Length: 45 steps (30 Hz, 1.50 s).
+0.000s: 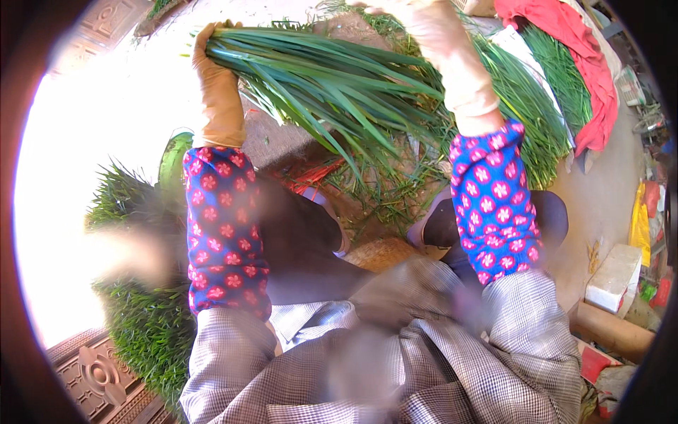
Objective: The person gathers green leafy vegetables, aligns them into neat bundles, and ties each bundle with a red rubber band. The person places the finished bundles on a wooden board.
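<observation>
My left hand (217,53), in a tan rubber glove, is closed around the pale cut ends of a bunch of long flat green leaves (328,79), which look like garlic chives. Their tips fan out to the right. My right hand (408,16), in a pale glove, is raised at the top edge, beyond the tips of the bunch; it is blurred and its fingers are partly cut off by the frame, so whether it holds anything cannot be told. Below the bunch is a brown block-like surface (275,140), with red strips (318,175) beside it.
Loose leaves (386,201) litter the floor between my shoes. More green leaves (519,106) lie at the right, beside a red cloth (593,74). Leafy piles (153,328) stand at my left, near a green round object (175,159). A white box (613,278) is at the lower right.
</observation>
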{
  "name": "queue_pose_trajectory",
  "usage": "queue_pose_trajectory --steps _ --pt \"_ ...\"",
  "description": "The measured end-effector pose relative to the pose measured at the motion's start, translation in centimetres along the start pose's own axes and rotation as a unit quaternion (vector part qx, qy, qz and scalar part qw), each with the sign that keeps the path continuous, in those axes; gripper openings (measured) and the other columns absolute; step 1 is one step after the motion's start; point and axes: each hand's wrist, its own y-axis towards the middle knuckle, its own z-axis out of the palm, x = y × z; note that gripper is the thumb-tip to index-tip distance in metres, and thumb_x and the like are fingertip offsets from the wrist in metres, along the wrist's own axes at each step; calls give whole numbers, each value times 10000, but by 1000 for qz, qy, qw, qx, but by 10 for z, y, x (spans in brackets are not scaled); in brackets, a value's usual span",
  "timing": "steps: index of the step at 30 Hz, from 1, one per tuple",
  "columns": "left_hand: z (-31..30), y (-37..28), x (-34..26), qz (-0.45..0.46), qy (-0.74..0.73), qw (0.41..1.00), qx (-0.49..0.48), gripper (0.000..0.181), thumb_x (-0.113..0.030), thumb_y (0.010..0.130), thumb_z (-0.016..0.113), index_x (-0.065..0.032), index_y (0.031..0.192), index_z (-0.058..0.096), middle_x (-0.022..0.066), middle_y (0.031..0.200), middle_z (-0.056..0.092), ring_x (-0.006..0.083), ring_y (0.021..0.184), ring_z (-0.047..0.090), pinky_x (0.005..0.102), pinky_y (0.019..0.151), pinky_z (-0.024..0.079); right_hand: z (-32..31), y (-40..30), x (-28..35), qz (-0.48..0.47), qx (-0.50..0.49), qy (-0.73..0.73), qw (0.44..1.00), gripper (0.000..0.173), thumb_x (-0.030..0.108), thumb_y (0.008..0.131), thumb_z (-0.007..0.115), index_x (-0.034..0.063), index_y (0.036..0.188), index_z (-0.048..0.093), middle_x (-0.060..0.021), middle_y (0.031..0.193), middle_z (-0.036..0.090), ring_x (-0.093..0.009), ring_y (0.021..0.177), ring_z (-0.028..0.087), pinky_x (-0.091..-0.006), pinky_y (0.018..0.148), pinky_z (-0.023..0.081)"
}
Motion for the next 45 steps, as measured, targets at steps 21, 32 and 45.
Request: queue_pose_trajectory --steps 21,32,45 --pt "-95 24 -75 82 75 978 -178 377 -380 818 574 -70 1030 607 130 1012 656 329 958 617 531 922 475 -27 -73 17 129 -3 -38 991 129 134 914 617 36 947 694 -15 755 665 -73 660 603 -213 597 503" --pt "79 -153 73 127 248 959 -48 215 -90 810 744 -58 996 640 -5 883 643 78 747 574 248 747 486 101 -120 -34 314 -8 628 712 801 637 891 516 -13 1353 434 -175 1297 552 -273 1168 552 -413 1028 427" --pt "40 -150 79 103 163 979 58 401 -181 831 717 -20 1174 589 72 1192 593 152 1079 551 310 980 421 77 17 -108 284 -2 403 870 465 203 776 758 8 1153 567 -105 1072 650 -191 888 651 -326 856 533"
